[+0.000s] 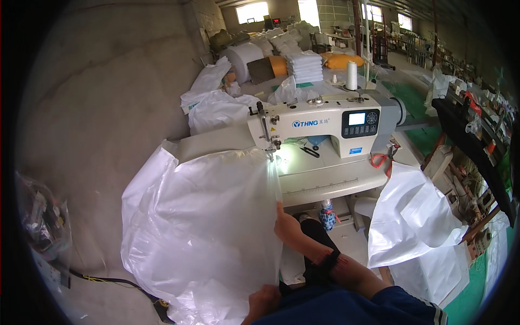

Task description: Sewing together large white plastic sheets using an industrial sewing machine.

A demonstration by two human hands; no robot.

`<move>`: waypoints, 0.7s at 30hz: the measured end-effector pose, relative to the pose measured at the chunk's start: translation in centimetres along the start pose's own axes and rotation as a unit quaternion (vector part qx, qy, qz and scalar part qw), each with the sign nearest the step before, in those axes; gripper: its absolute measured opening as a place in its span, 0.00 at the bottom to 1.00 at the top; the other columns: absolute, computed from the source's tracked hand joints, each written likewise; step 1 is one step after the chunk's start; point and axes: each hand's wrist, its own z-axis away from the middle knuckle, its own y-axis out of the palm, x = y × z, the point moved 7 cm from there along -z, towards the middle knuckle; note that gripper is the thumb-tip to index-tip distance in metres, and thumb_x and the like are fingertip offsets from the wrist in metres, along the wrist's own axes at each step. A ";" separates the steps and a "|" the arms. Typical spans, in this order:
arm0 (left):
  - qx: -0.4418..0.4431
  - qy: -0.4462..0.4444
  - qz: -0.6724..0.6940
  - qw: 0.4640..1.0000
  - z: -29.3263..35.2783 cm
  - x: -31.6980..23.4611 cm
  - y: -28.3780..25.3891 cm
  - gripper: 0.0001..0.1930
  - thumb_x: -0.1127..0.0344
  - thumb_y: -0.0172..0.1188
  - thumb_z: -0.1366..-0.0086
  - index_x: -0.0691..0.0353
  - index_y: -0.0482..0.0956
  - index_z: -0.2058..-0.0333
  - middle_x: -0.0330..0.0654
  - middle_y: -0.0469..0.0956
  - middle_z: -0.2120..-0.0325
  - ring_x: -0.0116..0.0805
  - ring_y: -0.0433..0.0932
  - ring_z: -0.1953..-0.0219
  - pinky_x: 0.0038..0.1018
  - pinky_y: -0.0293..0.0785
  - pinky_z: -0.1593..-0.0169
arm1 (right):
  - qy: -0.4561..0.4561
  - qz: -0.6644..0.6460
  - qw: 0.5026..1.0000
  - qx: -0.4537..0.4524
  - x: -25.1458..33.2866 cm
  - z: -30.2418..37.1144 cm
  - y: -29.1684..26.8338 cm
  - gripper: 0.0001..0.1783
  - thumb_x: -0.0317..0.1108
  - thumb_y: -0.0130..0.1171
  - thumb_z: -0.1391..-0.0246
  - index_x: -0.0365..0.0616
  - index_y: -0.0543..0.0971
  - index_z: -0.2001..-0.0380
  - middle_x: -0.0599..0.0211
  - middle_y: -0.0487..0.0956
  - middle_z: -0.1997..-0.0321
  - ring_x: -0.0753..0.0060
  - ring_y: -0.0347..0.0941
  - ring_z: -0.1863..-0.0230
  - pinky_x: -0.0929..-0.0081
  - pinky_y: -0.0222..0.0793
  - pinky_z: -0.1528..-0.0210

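A large, glossy white plastic sheet (206,216) hangs off the front left of the sewing machine (309,122). Its upper right corner lies beneath the needle and presser foot (272,150), where a lamp glows. My right hand (287,226) pinches the sheet's right edge just below the table's front. Lower down, close to my body, my left hand (264,301) is closed on the same edge. Between the two hands that edge runs nearly straight. Part of the left hand's fingers is hidden.
Black-handled snips (310,151) lie on the machine bed, and red-handled scissors (381,159) at the table's right. More white sheeting (411,211) drapes there. A white thread cone (351,76) stands behind the machine. Stacked white goods (305,67) sit farther back; a wall (108,108) rises left.
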 end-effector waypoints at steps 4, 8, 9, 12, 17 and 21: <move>0.031 -0.109 -0.057 0.992 -0.1 0.8 -0.2 0.11 0.58 0.54 0.37 0.55 0.73 0.75 0.43 0.73 0.78 0.49 0.78 0.75 0.45 0.71 0.74 | 0.096 -0.056 0.990 0.085 5.8 -1.2 -7.9 0.36 0.29 0.49 0.49 0.31 0.52 0.38 0.43 0.78 0.75 0.43 0.77 0.70 0.54 0.72 0.65; 0.035 -0.095 0.018 0.995 -1.9 0.7 -0.7 0.12 0.58 0.55 0.38 0.58 0.72 0.76 0.48 0.75 0.78 0.53 0.77 0.73 0.45 0.71 0.71 | 0.128 -0.061 0.984 0.105 5.3 -1.7 -8.4 0.35 0.29 0.48 0.48 0.31 0.51 0.38 0.41 0.78 0.73 0.42 0.77 0.70 0.52 0.72 0.64; 0.035 -0.094 0.018 0.995 -2.4 0.6 -1.0 0.12 0.58 0.55 0.38 0.58 0.72 0.76 0.48 0.75 0.78 0.53 0.77 0.73 0.45 0.71 0.71 | 0.129 -0.060 0.985 0.101 5.4 -1.7 -8.4 0.35 0.29 0.48 0.47 0.31 0.50 0.37 0.41 0.78 0.73 0.41 0.77 0.70 0.52 0.72 0.63; -0.007 -0.058 0.044 0.997 -3.3 -0.3 -2.0 0.13 0.57 0.56 0.39 0.59 0.73 0.76 0.51 0.76 0.77 0.54 0.77 0.72 0.45 0.71 0.69 | 0.134 -0.065 0.984 0.098 5.3 -2.1 -8.3 0.36 0.30 0.48 0.47 0.30 0.49 0.37 0.41 0.78 0.73 0.42 0.77 0.70 0.52 0.72 0.63; 0.028 -0.108 0.019 0.994 -3.4 -0.4 -1.7 0.13 0.58 0.58 0.40 0.59 0.73 0.78 0.49 0.76 0.80 0.52 0.77 0.76 0.45 0.71 0.71 | 0.154 -0.063 0.979 0.116 5.4 -2.7 -8.0 0.38 0.28 0.48 0.49 0.29 0.48 0.37 0.41 0.78 0.70 0.42 0.77 0.67 0.53 0.72 0.61; 0.010 -0.090 -0.011 0.996 -3.6 -1.4 -2.6 0.12 0.59 0.58 0.41 0.57 0.73 0.78 0.46 0.76 0.81 0.51 0.76 0.79 0.44 0.71 0.73 | 0.161 -0.093 0.975 0.123 4.6 -2.9 -7.2 0.39 0.27 0.49 0.50 0.28 0.48 0.37 0.41 0.78 0.71 0.42 0.77 0.67 0.54 0.73 0.62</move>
